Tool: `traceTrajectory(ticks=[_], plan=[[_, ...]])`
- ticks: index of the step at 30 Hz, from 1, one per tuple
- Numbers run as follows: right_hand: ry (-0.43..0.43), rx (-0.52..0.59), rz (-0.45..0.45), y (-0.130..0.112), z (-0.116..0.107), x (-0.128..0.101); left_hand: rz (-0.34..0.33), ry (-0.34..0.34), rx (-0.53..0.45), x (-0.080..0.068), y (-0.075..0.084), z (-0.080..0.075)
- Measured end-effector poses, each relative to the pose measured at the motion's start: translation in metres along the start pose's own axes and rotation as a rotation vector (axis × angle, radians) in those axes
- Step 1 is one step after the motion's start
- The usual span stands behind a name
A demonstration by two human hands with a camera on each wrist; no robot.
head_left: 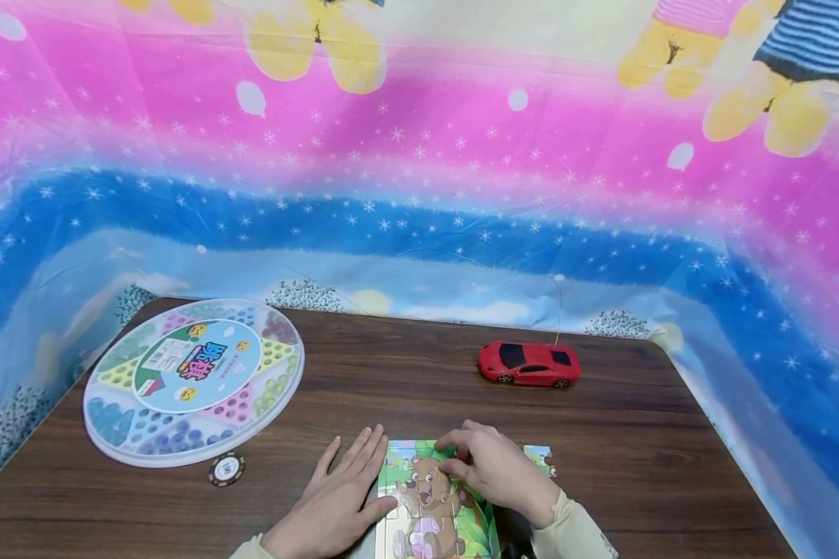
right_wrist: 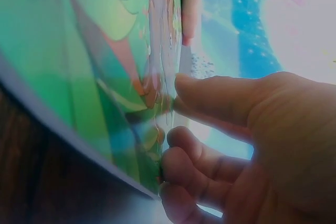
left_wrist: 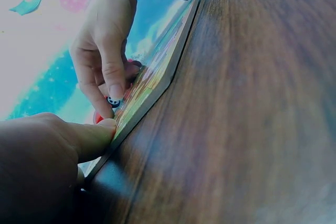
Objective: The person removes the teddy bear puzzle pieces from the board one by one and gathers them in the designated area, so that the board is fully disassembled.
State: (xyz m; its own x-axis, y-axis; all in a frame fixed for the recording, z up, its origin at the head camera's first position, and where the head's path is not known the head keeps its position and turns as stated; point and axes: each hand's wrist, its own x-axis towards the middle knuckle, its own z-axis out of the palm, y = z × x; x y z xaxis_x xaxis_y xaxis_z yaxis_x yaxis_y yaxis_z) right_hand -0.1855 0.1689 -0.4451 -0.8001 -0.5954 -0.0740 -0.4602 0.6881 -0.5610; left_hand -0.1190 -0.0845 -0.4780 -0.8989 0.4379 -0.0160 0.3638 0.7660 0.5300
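Note:
A jigsaw puzzle point(head_left: 426, 505) with a cartoon bear lies flat on the table in its frame, at the bottom centre of the head view. My left hand point(head_left: 339, 497) lies along its left side, fingers extended, thumb touching the edge; the left wrist view shows that thumb point(left_wrist: 97, 137) at the rim. Over the upper right part is my right hand point(head_left: 499, 470), its fingers bent and fingertips down at the picture. Whether a piece sits between them is hidden. Just right of the puzzle lies a loose puzzle piece point(head_left: 540, 456), partly behind the right hand.
A round Chinese checkers board point(head_left: 269, 404) with coloured marbles stands at the left. Close to its lower edge is a black and white poker chip point(head_left: 227, 469). A red toy car point(head_left: 529, 365) with a thin antenna sits farther back on the wooden table point(head_left: 391, 373), before a patterned cloth point(head_left: 419, 178).

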Motion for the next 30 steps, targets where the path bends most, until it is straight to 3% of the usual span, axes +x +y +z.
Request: traceTrajectory(ticks=[14,30], plan=[[-0.015,0.013,-0.012,-0.0027,0.0022,0.0006,0.003,0.004,0.001,0.0007,-0.0015,0.0015],[-0.046,-0.056,-0.024,-0.0073,0.0009,-0.0019,0.003,0.029,0.019,-0.0007,0.0002,0.0022]])
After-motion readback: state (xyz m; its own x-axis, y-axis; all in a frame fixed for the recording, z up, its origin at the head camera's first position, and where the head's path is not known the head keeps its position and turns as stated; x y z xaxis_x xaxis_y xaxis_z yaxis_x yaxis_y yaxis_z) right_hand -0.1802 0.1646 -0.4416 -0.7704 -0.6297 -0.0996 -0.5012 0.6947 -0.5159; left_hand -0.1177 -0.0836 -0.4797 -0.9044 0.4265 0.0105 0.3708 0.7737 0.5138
